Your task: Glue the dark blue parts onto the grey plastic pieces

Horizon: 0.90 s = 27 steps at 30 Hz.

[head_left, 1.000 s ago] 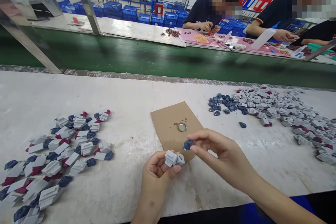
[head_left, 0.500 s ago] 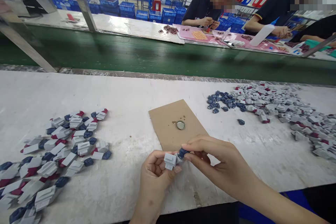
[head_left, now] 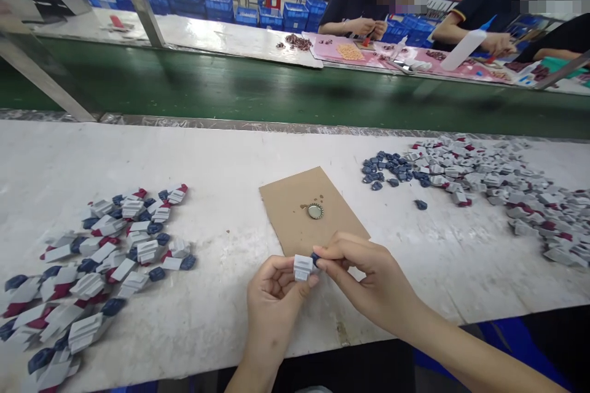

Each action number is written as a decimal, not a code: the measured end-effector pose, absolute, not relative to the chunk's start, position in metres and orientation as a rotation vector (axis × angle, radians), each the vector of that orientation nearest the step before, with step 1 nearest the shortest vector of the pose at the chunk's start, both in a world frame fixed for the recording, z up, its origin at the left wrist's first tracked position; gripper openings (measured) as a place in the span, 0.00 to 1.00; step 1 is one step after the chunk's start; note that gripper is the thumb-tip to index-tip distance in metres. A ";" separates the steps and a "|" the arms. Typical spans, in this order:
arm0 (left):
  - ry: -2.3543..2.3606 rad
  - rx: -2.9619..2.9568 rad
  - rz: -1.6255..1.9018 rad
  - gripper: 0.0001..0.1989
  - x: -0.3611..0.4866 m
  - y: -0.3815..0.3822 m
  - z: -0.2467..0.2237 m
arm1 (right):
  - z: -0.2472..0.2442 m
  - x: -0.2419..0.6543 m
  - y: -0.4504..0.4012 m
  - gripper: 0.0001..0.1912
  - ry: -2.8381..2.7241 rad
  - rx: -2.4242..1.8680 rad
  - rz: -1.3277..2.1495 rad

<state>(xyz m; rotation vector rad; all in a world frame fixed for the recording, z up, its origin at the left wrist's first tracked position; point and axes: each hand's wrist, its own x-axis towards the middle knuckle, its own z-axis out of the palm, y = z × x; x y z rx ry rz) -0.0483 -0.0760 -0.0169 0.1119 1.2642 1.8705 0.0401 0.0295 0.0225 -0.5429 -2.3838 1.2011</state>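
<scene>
The grey piece (head_left: pixel 303 266) sits up between my left thumb and fingers, near the table's front edge, its stepped side toward me; my left hand (head_left: pixel 279 295) is closed on it from eight o'clock. At its three o'clock, right up against it, is the small dark blue piece (head_left: pixel 315 259), pinched between the thumb and forefinger of my right hand (head_left: pixel 364 267); my fingertips hide most of it, so I can't tell how far it is seated. Just beyond, at twelve o'clock, lies the brown cardboard (head_left: pixel 290 196), with a bottle cap (head_left: pixel 316 211) on it, hollow side up. A cluster of loose blue parts (head_left: pixel 397 171) is between one and two o'clock, one stray blue part (head_left: pixel 420 204) at two, and past them the big grey-and-maroon heap (head_left: pixel 488 166). Over at nine o'clock spread the grey, blue and maroon pieces (head_left: pixel 90 285). All of it rests on the white tabletop (head_left: pixel 221 178). Farther off at twelve runs a green channel (head_left: pixel 230 89), and a co-worker (head_left: pixel 348 6) sits past it, toward one.
</scene>
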 end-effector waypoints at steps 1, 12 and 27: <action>1.277 0.128 1.865 0.08 -0.048 -0.076 -0.018 | 0.020 0.041 0.028 0.07 -2.368 -0.550 1.196; 1.401 0.309 1.731 0.10 -0.052 -0.076 -0.020 | 0.007 0.051 0.021 0.10 -2.193 -0.620 1.263; 1.722 0.273 1.689 0.15 -0.073 -0.087 -0.004 | -0.015 0.261 0.180 0.19 -1.863 -1.651 0.121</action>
